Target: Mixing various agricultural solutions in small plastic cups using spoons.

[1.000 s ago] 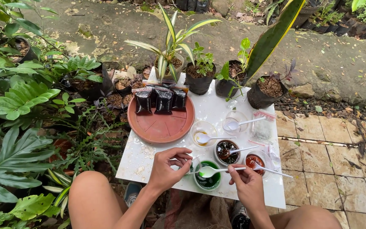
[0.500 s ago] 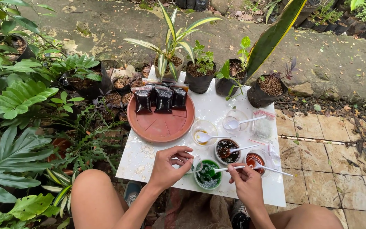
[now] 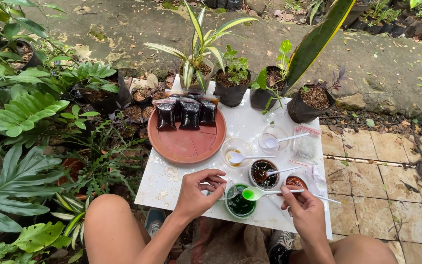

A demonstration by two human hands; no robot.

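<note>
A: Spoon (image 3: 264,192) – white plastic, round bowl full of glossy green liquid. Who's got it?

B: Right hand (image 3: 306,211). Thumb & fingertips pinched on the thin handle, rest of fingers curled in. Spoon bowl hangs just over the green cup (image 3: 241,205), a small clear round cup w/ dark green liquid, near the front edge of the white table (image 3: 164,183).

A: Left hand (image 3: 199,193)?

B: Fingers bent, tips pressed together w/ thumb, pinching a small clear plastic thing (image 3: 228,188) just left of the green cup. Too see-through to tell what it is exactly.

A: Other cups?

B: Same clear round type, each w/ a white spoon in it: dark brown cup (image 3: 263,173) behind the green one, reddish cup (image 3: 296,182) to its right, amber cup (image 3: 236,152) and near-empty cup (image 3: 273,139) further back.

A: Big round thing?

B: Terracotta-colour saucer (image 3: 187,142), smooth, shallow, ridged inside. Three shiny black soil packets (image 3: 189,113) stand along its far rim, touching each other.

A: Behind that?

B: Black nursery bags w/ soil & plants at the table's far edge, e.g. a striped-leaf plant (image 3: 199,46). Clear zip bags (image 3: 306,146) lie flat on the right side. Table top is speckled w/ pale grains by the left hand.
</note>
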